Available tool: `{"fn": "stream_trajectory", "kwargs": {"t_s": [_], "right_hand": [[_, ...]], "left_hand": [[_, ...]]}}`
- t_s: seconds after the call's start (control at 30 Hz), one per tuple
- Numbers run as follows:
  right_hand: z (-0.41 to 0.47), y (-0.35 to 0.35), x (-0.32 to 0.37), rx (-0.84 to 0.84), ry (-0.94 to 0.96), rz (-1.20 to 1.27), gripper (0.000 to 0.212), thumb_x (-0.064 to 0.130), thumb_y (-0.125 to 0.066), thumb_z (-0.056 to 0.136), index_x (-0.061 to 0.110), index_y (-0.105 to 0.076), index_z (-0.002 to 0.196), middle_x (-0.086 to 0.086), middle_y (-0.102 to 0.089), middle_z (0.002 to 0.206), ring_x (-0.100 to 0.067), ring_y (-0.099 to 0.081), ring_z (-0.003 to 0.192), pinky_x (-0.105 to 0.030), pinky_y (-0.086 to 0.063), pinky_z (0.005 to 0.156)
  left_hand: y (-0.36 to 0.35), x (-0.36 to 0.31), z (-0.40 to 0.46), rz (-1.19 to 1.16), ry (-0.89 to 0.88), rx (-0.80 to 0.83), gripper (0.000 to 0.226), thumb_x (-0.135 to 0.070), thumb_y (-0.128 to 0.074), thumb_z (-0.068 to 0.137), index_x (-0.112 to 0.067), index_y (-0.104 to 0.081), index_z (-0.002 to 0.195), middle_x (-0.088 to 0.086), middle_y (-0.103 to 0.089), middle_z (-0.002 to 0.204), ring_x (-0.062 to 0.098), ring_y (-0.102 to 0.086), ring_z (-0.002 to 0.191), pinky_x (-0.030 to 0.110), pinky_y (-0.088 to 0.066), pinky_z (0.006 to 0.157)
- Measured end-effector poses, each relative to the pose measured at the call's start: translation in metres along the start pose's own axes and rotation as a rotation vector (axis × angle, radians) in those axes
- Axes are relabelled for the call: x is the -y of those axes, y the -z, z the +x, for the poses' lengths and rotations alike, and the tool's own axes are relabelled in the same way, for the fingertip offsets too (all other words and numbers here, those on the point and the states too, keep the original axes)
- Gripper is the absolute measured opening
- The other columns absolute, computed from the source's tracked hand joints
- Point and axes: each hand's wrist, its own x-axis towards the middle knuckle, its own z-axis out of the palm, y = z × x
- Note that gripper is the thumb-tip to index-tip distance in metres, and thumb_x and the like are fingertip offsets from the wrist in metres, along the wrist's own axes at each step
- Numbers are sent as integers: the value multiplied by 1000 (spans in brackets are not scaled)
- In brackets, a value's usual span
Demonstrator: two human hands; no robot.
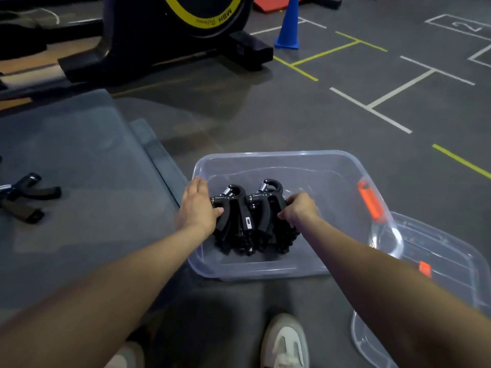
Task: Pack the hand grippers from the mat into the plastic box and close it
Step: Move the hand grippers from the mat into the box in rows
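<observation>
Down on the gym floor [345,123], a clear plastic box [268,269] sits open, its left wall just beside the edge of a grey mat [79,160]. Inside the box, a bunch of black hand grippers [249,221] is pressed together between both hands, spring ends pointing away from the person, handles toward the near wall. Whether the bunch rests on the box bottom or hangs just above it cannot be told.

Left hand [198,205]: over the box's left rim, thumb curled onto the outer handle of the leftmost gripper, fingers wrapping the far side. Grip closed on the bunch from the left.

Right hand [300,208]: inside the box, fingers curled round the rightmost gripper's handle. Grip closed on the bunch from the right. The grippers lie squarely between the two grips, roughly mid-box, slightly toward the left wall.

Still on the mat, well apart from the box: more grippers [24,197] at the far left edge of view, black handles splayed, partly cut off by the frame.

Box carries an orange latch [369,200] on its right rim. The clear lid [451,264] lies on the floor to the right, touching or overlapping the box's right corner, with a second orange latch [424,269] showing on it.

Beyond: an exercise bike [170,30] with a yellow-ringed wheel, a blue cone [288,25], painted floor lines. Near edge: one white shoe [285,341].
</observation>
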Motion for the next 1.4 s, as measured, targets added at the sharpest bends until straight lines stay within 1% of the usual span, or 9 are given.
{"fn": "stream_trajectory", "kwargs": {"t_s": [0.17,0.27,0.37,0.5,0.57,0.67,0.9,1.13,1.4], "right_hand": [[7,-5,-5,-14,17,-23,25,7,-69,76,11,-68,101,-8,-62,83,-24,-62,79,-29,-51,73],[6,-7,-6,-4,33,-8,26,5,-68,78,9,-67,104,-12,-70,96,-26,-65,86,-32,-54,80],[2,-9,-2,-17,82,16,30,3,-65,81,9,-66,110,-13,-69,110,-29,-65,103,-32,-51,89],[-11,-12,32,-30,244,41,42,6,-65,82,11,-60,123,-10,-64,122,-26,-59,116,-28,-43,98],[-21,-18,57,6,316,49,46,6,-66,82,10,-57,126,-11,-62,126,-26,-58,118,-31,-43,104],[-39,-34,98,61,418,44,45,9,-68,82,9,-57,126,-12,-62,125,-27,-59,116,-36,-44,103],[-97,-93,184,196,642,-66,47,16,-69,82,6,-55,126,-13,-63,124,-27,-58,117,-31,-42,100],[-132,-173,233,339,701,-115,50,17,-70,82,4,-54,128,-14,-60,125,-27,-56,118,-31,-41,102],[-133,-245,273,440,707,-128,51,19,-69,83,6,-51,130,-13,-57,130,-27,-55,120,-31,-41,102]], "left_hand": [[-2,2,2,-19,-9,-11,80,-23,-63,87,-10,-15,149,2,-11,159,20,-11,146,31,-15,118],[-1,4,3,-42,-4,-6,80,-23,-63,87,-12,-14,149,1,-11,159,20,-11,146,30,-14,119],[1,4,4,-56,-4,21,79,-24,-63,87,-14,-15,149,0,-11,159,20,-12,146,31,-15,119],[12,6,8,-97,-7,68,74,-24,-63,87,-12,-22,147,3,-17,156,23,-26,142,32,-24,117],[23,10,7,-118,6,50,67,-22,-62,87,-11,-29,144,6,-26,151,26,-34,136,32,-28,113],[44,24,5,-131,73,-12,58,-23,-60,88,-13,-37,139,11,-35,141,30,-43,129,39,-36,108],[99,94,-5,-172,268,-144,48,-22,-62,86,-14,-45,130,13,-40,134,33,-48,123,42,-40,104],[144,179,-9,-180,409,-251,48,-25,-61,86,-14,-45,130,12,-41,134,30,-48,124,37,-39,103],[164,255,14,-149,499,-278,45,-23,-59,89,-11,-44,129,12,-41,133,31,-45,125,39,-36,104]]}}
